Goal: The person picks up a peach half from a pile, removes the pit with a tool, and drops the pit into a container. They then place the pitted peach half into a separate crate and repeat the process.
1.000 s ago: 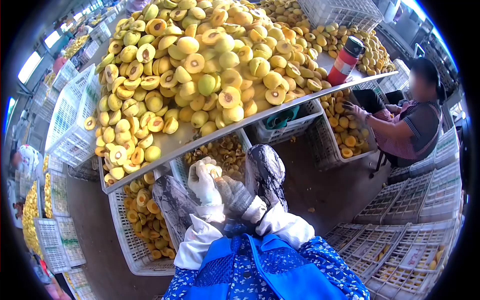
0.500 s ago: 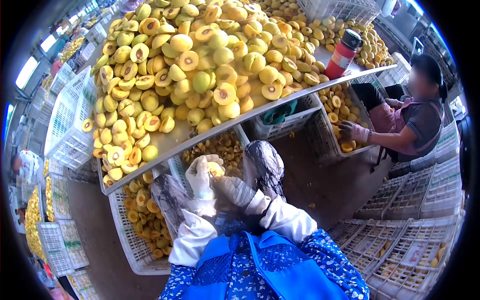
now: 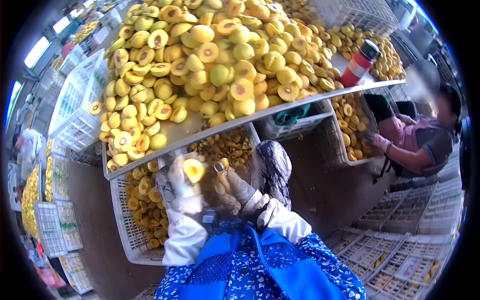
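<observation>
My left hand, in a pale glove and somewhat blurred, grips a yellow peach half whose hollowed cut face is turned up. In my gloved right hand is a pitting tool with a tan handle and a metal loop at its tip. The loop and the peach half are apart. Beneath my hands a crate holds peach pits and scraps. To the left, below the table edge, a white crate contains hollowed peach halves.
A metal-edged table bears a large heap of peach halves, many with pits. A red bottle stands at its right. A seated co-worker reaches into another crate. Stacked crates fill the lower right.
My hands have moved apart: the left went left with the peach half, its hollow now showing. The pitting tool in my right hand has come into sight. The view has shifted slightly.
</observation>
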Motion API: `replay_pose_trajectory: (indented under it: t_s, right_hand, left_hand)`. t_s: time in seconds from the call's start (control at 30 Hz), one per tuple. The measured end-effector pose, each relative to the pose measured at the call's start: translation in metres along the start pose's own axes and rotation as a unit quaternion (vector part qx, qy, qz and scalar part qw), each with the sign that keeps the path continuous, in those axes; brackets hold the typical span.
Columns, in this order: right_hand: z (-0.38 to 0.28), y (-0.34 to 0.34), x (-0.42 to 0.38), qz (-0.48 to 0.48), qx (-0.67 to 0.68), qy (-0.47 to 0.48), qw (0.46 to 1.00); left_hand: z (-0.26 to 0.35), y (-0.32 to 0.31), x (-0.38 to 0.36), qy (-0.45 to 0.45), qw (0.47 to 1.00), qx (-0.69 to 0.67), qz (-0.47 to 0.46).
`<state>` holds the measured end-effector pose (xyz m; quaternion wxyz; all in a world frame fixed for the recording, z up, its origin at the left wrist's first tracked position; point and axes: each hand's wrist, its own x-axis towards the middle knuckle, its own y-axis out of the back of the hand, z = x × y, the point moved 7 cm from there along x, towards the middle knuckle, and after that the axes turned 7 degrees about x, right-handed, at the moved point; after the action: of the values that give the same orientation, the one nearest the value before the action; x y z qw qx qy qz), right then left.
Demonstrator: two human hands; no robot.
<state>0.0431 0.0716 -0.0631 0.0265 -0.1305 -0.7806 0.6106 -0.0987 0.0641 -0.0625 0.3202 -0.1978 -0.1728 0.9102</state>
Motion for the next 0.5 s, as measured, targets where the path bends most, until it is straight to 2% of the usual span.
replay_pose_trajectory:
  t_s: [0.03, 0.07, 0.1, 0.13, 0.17, 0.2, 0.27, 0.33, 0.4, 0.47, 0.5]
  right_hand:
    - [0.011, 0.034, 0.006, 0.102, -0.011, -0.031, 0.994]
    - [0.021, 0.064, 0.01, 0.202, -0.025, -0.058, 0.977]
    - [0.03, 0.088, 0.013, 0.228, -0.034, -0.042, 0.972]
    - [0.035, 0.105, 0.012, 0.256, -0.041, -0.028, 0.966]
    - [0.034, 0.097, 0.01, 0.225, -0.032, -0.058, 0.972]
    - [0.03, 0.088, 0.011, 0.247, -0.082, -0.072, 0.963]
    - [0.018, 0.073, 0.015, 0.288, -0.184, -0.092, 0.935]
    - [0.02, 0.082, 0.018, 0.255, -0.189, -0.066, 0.946]
    - [0.022, 0.093, 0.018, 0.249, -0.146, -0.076, 0.954]
    - [0.003, 0.082, 0.014, 0.261, -0.18, -0.064, 0.946]
    - [-0.009, 0.068, 0.01, 0.265, -0.205, -0.043, 0.941]
  left_hand:
    - [0.03, 0.024, 0.003, -0.077, 0.984, 0.151, 0.045]
    - [0.063, 0.044, 0.007, -0.151, 0.938, 0.299, 0.089]
    - [0.096, 0.064, 0.016, -0.278, 0.836, 0.46, 0.105]
    - [0.113, 0.069, 0.02, -0.386, 0.691, 0.6, 0.12]
    - [0.141, 0.038, 0.008, -0.408, 0.579, 0.689, 0.154]
    - [0.151, 0.02, 0.012, -0.429, 0.558, 0.695, 0.148]
    - [0.143, -0.019, 0.051, -0.421, 0.489, 0.76, 0.083]
    - [0.114, -0.067, 0.094, -0.321, 0.36, 0.876, -0.014]
    - [0.07, -0.084, 0.143, -0.259, 0.269, 0.918, -0.13]
    - [0.038, -0.083, 0.183, -0.183, 0.228, 0.941, -0.17]
    - [0.035, -0.087, 0.191, -0.212, 0.238, 0.932, -0.173]
